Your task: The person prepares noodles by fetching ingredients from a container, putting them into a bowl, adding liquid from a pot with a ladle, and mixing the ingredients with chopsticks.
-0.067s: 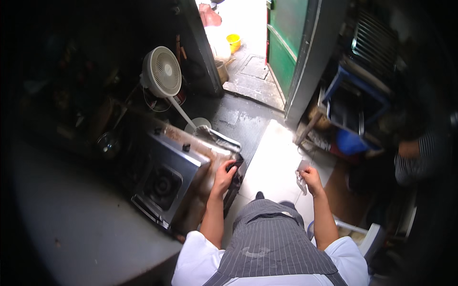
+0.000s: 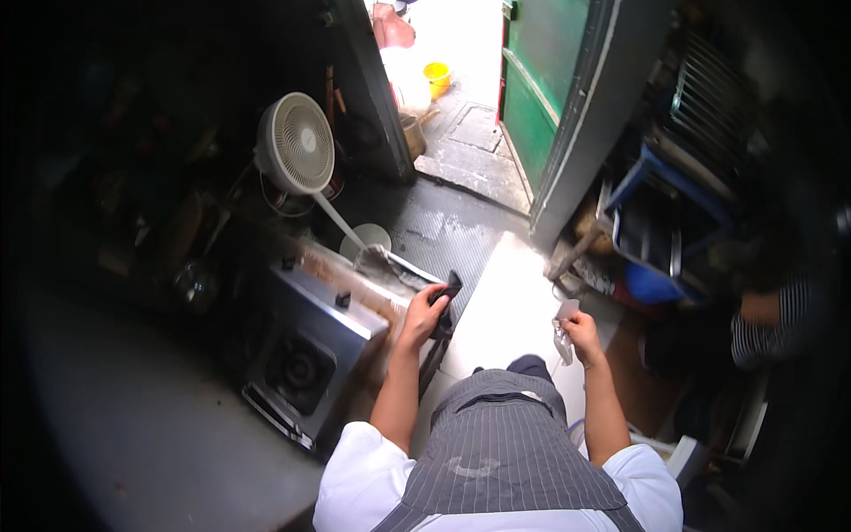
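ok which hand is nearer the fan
Left. The left hand, gripping a black item, is right of the fan and closer to the person; the right hand, holding a pale item, is much farther right.

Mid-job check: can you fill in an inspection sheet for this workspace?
Surface: grey counter at left; metal stove with one burner visible beside it.
Job's things: black item and pale crumpled item, exact kinds unclear.
Clutter: blue-framed furniture crowded right of the doorway.
Hands: left hand grips the black item; right hand pinches the pale one.
Cables: nothing seen clearly.
Surroundings: standing fan, open green door, yellow bucket outside, another person's striped sleeve at right.
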A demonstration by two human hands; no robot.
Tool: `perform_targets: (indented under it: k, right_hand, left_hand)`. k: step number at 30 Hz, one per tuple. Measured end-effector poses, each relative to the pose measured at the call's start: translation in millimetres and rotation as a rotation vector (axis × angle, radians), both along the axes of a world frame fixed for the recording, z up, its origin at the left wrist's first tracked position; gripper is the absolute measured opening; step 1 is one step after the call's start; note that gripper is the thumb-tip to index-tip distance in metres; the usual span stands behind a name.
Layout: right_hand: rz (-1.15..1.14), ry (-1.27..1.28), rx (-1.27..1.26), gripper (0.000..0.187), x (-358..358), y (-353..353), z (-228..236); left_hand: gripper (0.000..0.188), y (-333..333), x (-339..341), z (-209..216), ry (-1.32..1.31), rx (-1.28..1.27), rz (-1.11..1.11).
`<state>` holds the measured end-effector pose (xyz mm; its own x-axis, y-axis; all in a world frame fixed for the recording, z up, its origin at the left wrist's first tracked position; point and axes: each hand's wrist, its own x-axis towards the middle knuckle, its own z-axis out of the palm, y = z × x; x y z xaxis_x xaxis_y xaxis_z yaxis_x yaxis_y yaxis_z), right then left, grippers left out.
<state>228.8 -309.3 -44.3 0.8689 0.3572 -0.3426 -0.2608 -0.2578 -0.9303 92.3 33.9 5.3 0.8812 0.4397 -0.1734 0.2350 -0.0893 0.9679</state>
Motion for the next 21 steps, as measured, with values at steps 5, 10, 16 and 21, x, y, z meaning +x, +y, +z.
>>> perform_targets:
  k: [5,10,16,21]
  right_hand:
    - [0.021,0.041,0.04,0.014,194,86,0]
    - [0.092,-0.034,0.013,0.014,437,201,-26]
    - [0.261,-0.013,-0.003,0.012,686,409,-10]
    - [0.37,-0.121,-0.135,0.008,858,594,44]
  left_hand:
    - [0.028,104,216,-4,-0.036,0.043,-0.012]
    - [0.032,222,369,-44,-0.079,0.147,0.172]
    - [0.029,337,472,-45,0.122,0.085,0.454]
    - [0.025,424,610,-39,0.179,0.121,0.591]
